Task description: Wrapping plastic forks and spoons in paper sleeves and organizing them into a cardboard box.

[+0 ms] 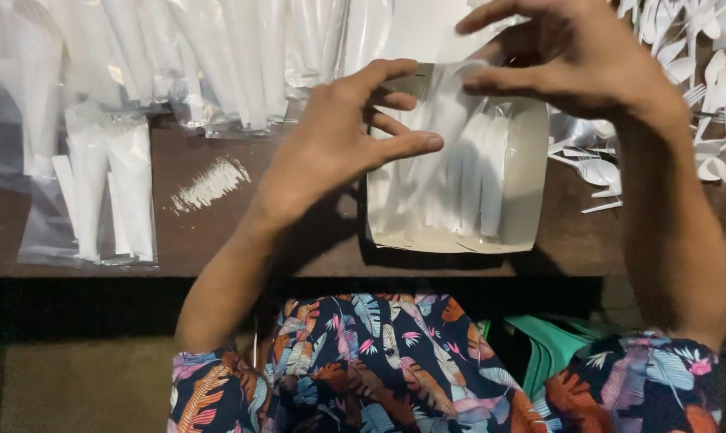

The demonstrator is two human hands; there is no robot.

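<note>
- left hand [339, 144] over the near-left corner of the white tray [523, 184]; fingers [411, 144] spread and half-curled, tips against a clear plastic sleeve [451, 120] of white cutlery; real grip or mere touch: cannot tell
- right hand [571, 56] above the tray's far edge; thumb and fingers pinched on the top end of the same sleeve, holding it up at a tilt
- sleeve between both hands, lower end down inside the tray, upper end raised toward the far side
- tray on the dark brown surface [219, 240], just ahead of the body, near the front edge; more long white cutlery pieces [475, 192] lying lengthwise in it
- loose white plastic spoons [708, 80] heaped on the surface right of the tray, behind the right wrist; some touching the tray's right side
- filled clear bags [106, 192] of white pieces at left, well apart from the tray; more bags [243, 56] stacked along the far edge
- pale scuffed patch [210, 184] on the bare surface between left bags and left hand
- bright leaf-patterned clothing [379, 361] at the bottom of the view; something green [555, 345] tucked beside it
</note>
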